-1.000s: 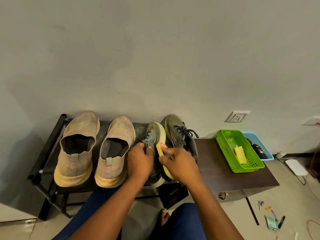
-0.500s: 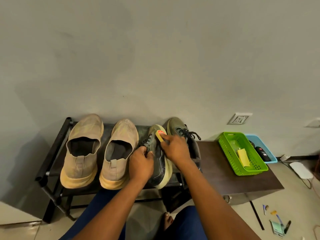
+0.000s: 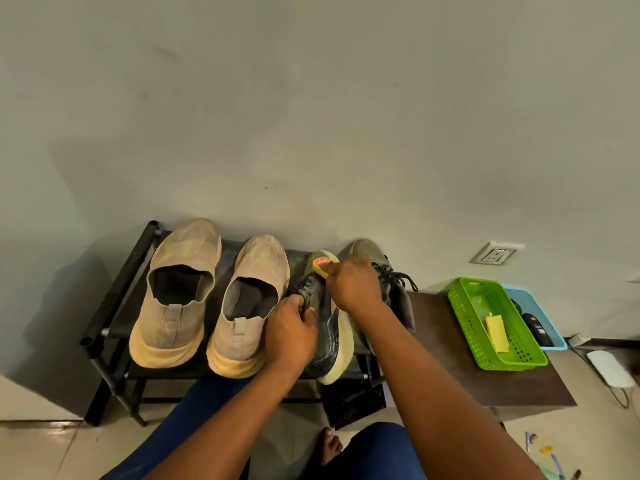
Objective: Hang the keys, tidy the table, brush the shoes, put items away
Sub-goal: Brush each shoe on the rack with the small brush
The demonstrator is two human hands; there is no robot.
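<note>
Two tan slip-on shoes stand on the left of a black shoe rack. A dark green sneaker with a pale yellow sole lies tilted on its side on the rack. My left hand grips it at the laces and collar. My right hand holds a yellow brush with an orange label against the sneaker's toe. The second green sneaker stands behind my right hand, partly hidden.
A dark brown low table stands right of the rack with a green basket holding a yellow item and a blue basket holding a dark object. Small items lie on the floor at the lower right. A wall socket is above.
My right hand has slid the brush from the sneaker's heel side up along the sole to its toe. My left hand has kept its grip on the sneaker.
</note>
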